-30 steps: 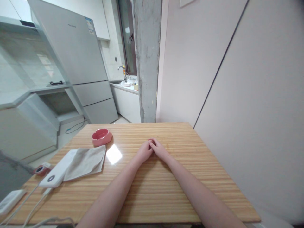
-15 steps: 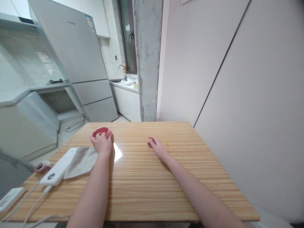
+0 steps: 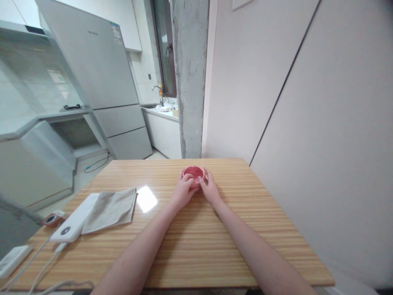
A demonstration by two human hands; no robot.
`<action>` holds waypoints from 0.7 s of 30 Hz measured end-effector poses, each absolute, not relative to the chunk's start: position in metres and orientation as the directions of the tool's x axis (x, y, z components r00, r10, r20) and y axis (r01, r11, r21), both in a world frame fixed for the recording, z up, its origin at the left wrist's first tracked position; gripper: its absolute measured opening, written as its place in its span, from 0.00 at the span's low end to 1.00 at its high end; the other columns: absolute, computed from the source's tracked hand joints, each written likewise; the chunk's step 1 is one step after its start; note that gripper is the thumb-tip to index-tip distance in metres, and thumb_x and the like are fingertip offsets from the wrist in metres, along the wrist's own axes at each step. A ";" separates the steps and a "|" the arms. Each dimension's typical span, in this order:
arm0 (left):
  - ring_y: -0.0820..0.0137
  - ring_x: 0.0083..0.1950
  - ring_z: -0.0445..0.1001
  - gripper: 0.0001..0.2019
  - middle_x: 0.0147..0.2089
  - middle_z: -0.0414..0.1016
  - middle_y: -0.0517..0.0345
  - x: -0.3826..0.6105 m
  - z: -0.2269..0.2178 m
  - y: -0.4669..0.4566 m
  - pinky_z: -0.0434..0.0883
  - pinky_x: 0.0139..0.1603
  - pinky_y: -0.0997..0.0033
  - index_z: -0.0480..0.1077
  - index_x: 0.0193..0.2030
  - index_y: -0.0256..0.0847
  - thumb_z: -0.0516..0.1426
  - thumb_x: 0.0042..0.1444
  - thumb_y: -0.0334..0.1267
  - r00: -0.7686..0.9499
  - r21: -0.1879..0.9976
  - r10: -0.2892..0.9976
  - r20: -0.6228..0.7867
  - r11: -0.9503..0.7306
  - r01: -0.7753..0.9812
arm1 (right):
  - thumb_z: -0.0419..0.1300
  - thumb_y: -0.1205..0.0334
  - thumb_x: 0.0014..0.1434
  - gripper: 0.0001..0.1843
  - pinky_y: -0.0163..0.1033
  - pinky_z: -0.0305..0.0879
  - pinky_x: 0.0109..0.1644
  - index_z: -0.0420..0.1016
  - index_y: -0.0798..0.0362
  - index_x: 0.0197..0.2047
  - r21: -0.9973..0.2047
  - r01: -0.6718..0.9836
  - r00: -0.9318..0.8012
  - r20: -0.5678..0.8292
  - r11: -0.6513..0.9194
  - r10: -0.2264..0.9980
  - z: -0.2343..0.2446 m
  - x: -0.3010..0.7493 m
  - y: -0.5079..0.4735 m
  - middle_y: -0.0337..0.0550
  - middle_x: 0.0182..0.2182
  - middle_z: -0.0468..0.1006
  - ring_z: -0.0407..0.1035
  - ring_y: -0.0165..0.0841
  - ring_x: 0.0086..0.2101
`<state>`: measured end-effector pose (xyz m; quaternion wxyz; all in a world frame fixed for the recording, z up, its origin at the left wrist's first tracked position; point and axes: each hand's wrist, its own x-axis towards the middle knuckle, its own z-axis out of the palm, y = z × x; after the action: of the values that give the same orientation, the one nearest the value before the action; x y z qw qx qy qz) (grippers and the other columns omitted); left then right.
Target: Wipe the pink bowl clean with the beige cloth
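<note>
A round, shallow red ashtray [image 3: 194,170] is near the far middle of the wooden table [image 3: 190,246]. My left hand [image 3: 183,191] grips it from the left, the thumb at its near side and some fingers over the rim. From the right, my right hand [image 3: 210,187] closes on the same ashtray, thumb at the near rim and fingers along the outer side. The fingers hide part of its near wall. Whether its base touches the tabletop I cannot tell.
On the table's left lie a grey cloth [image 3: 110,209], a white power bank [image 3: 75,219] with cables, a small red-brown object [image 3: 53,220] and a white power strip [image 3: 14,260]. A concrete pillar [image 3: 192,82] and a pale wall [image 3: 260,73] stand beyond the table.
My left hand has carried the ashtray rightward from the table's left side to the middle. My right hand, holding nothing before, has taken hold of its right side. The cloth is now uncovered.
</note>
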<state>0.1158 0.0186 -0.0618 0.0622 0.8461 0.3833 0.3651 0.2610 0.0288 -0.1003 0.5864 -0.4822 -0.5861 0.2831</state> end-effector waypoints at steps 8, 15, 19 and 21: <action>0.63 0.58 0.63 0.05 0.47 0.70 0.52 0.113 -0.068 0.022 0.44 0.70 0.49 0.72 0.38 0.42 0.58 0.55 0.37 0.542 0.378 0.649 0.534 -0.756 0.534 | 0.54 0.58 0.56 0.07 0.46 0.51 0.63 0.69 0.51 0.35 -0.852 0.372 0.091 0.429 0.369 0.899 -0.094 0.258 0.023 0.51 0.52 0.68 0.56 0.38 0.58; 0.62 0.58 0.62 0.10 0.47 0.70 0.50 0.111 -0.073 0.025 0.46 0.68 0.47 0.72 0.43 0.41 0.58 0.54 0.39 0.523 0.404 0.672 0.525 -0.737 0.541 | 0.55 0.52 0.57 0.10 0.47 0.50 0.63 0.64 0.49 0.29 -0.830 0.408 0.041 0.433 0.381 0.900 -0.091 0.260 0.023 0.49 0.48 0.70 0.55 0.38 0.59; 0.60 0.63 0.58 0.12 0.55 0.67 0.46 0.113 -0.072 0.028 0.49 0.68 0.49 0.71 0.45 0.40 0.58 0.55 0.41 0.523 0.418 0.686 0.506 -0.725 0.547 | 0.55 0.51 0.57 0.12 0.48 0.54 0.60 0.63 0.49 0.28 -0.833 0.411 0.043 0.424 0.371 0.905 -0.092 0.261 0.023 0.48 0.47 0.70 0.59 0.39 0.55; 0.55 0.68 0.50 0.20 0.63 0.58 0.42 0.106 -0.063 0.028 0.49 0.67 0.47 0.68 0.51 0.40 0.60 0.52 0.42 0.507 0.395 0.713 0.484 -0.695 0.600 | 0.55 0.51 0.57 0.12 0.47 0.56 0.58 0.62 0.49 0.28 -0.841 0.399 0.044 0.417 0.367 0.908 -0.092 0.261 0.023 0.48 0.46 0.70 0.61 0.39 0.53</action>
<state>0.1059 0.0281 -0.0633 0.0884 0.8635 0.3803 0.3192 0.2608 0.0228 -0.0919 0.5159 -0.5057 -0.6459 0.2468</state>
